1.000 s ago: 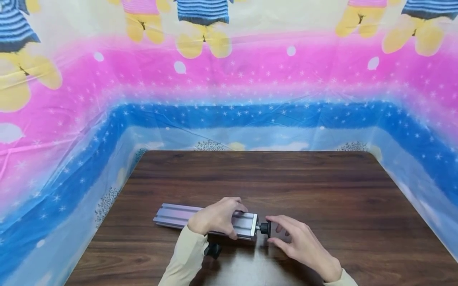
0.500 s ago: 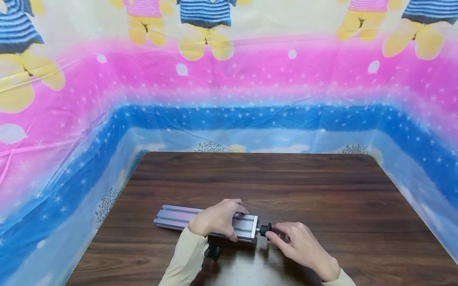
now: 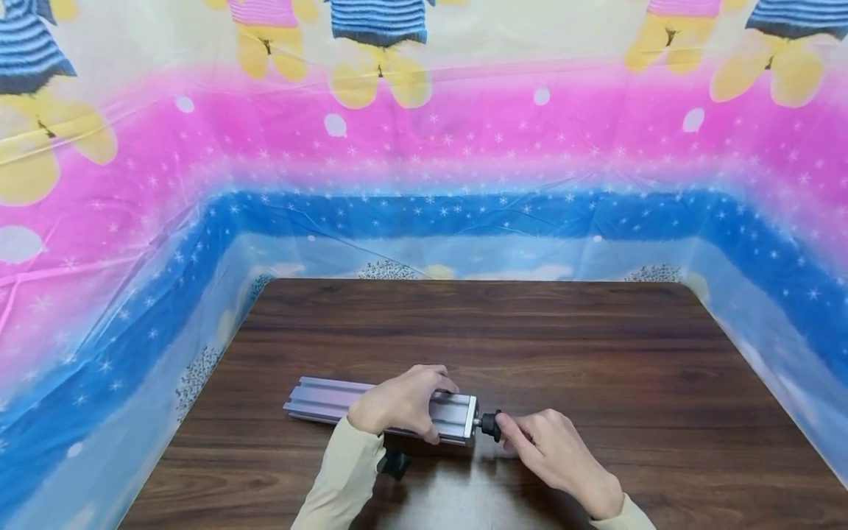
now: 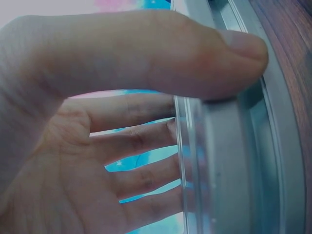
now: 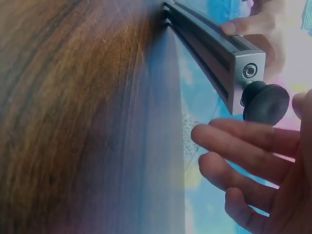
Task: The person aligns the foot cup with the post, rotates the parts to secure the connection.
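Note:
A silver aluminium profile [image 3: 331, 397] with grooved sides lies crosswise near the front of the table. My left hand [image 3: 400, 403] grips it near its right end, thumb on the near side and fingers over the far side. In the left wrist view the thumb [image 4: 214, 58] presses along the profile's metal edge [image 4: 229, 161]. A black knob [image 3: 490, 425] on a short metal shaft sticks out of the profile's end plate [image 5: 239, 83]. My right hand [image 3: 559, 453] pinches this knob at its rim, the other fingers loosely bent below it in the right wrist view.
Another black knob [image 3: 395, 465] is partly hidden beside the left sleeve, on the near side of the profile. Around the dark wood table [image 3: 530, 331] hangs a printed cloth [image 3: 464, 132] in pink and blue.
The right hand's fingers have drawn in from a wide spread around the knob to a pinch on its rim. The left hand and the profile stay put.

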The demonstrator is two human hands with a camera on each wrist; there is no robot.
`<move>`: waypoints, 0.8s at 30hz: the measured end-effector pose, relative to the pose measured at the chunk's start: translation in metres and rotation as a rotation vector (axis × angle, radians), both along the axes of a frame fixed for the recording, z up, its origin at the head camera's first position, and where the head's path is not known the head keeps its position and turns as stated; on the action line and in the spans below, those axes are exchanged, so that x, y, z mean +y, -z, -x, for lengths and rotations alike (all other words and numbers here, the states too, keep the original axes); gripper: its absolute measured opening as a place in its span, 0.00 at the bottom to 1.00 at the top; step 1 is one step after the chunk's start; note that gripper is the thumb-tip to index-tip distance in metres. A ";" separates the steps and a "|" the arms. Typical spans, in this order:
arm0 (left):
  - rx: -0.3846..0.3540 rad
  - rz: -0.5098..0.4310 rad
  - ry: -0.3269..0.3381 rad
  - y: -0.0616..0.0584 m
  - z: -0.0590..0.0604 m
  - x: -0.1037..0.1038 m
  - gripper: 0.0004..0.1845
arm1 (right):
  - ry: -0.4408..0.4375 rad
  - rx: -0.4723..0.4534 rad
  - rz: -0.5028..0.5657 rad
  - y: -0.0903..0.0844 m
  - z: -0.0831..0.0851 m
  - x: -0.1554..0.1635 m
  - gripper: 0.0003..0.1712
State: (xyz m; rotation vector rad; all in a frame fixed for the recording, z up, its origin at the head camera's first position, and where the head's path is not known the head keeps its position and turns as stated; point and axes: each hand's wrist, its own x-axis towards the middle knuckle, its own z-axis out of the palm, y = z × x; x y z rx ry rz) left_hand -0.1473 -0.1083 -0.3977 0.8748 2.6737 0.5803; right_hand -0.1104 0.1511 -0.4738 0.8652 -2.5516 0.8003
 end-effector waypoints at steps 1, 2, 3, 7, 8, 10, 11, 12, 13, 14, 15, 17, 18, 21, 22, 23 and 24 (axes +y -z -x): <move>0.002 0.005 -0.003 0.000 0.000 0.000 0.37 | 0.006 -0.003 0.004 -0.001 0.000 0.001 0.21; 0.002 0.008 -0.006 -0.001 0.000 0.000 0.37 | 0.004 -0.011 0.014 -0.001 -0.001 0.002 0.17; 0.002 0.004 -0.007 -0.001 0.000 0.000 0.37 | -0.004 -0.024 0.026 -0.001 -0.002 0.002 0.13; -0.015 -0.009 -0.017 -0.001 0.000 -0.001 0.37 | -0.063 -0.058 0.094 -0.001 -0.004 0.006 0.21; -0.022 -0.014 -0.021 -0.001 0.000 -0.001 0.37 | -0.087 -0.051 0.108 -0.001 -0.004 0.007 0.27; -0.037 -0.019 -0.027 0.000 0.000 -0.001 0.38 | -0.124 -0.012 0.121 0.000 -0.004 0.008 0.35; -0.040 -0.018 -0.029 0.000 0.000 -0.001 0.38 | -0.144 0.014 0.126 0.000 -0.004 0.007 0.37; -0.041 -0.017 -0.030 0.000 0.000 -0.001 0.37 | -0.162 0.044 0.130 0.000 -0.003 0.007 0.38; -0.041 -0.020 -0.029 0.000 0.000 -0.001 0.37 | -0.174 0.065 0.136 -0.001 -0.003 0.006 0.38; -0.040 -0.022 -0.028 0.000 0.001 -0.001 0.37 | -0.183 0.091 0.139 -0.001 -0.002 0.006 0.38; -0.038 -0.021 -0.028 0.000 0.001 -0.001 0.37 | -0.188 0.112 0.141 -0.002 -0.001 0.005 0.38; -0.029 -0.019 -0.028 0.000 0.001 -0.001 0.37 | -0.184 0.123 0.142 -0.002 -0.001 0.004 0.35; -0.025 -0.020 -0.025 0.000 0.001 -0.001 0.37 | -0.174 0.114 0.138 -0.003 -0.001 0.004 0.33; -0.019 -0.019 -0.022 0.000 0.001 -0.001 0.37 | -0.136 0.055 0.122 -0.003 -0.002 0.003 0.25; -0.018 -0.023 -0.020 0.000 0.001 -0.001 0.37 | -0.123 0.032 0.117 -0.003 -0.002 0.003 0.22; -0.018 -0.025 -0.017 0.000 0.000 -0.001 0.36 | -0.113 0.012 0.111 -0.003 -0.002 0.003 0.19; -0.016 -0.024 -0.015 0.000 0.000 -0.001 0.36 | -0.107 0.005 0.109 -0.003 -0.002 0.002 0.16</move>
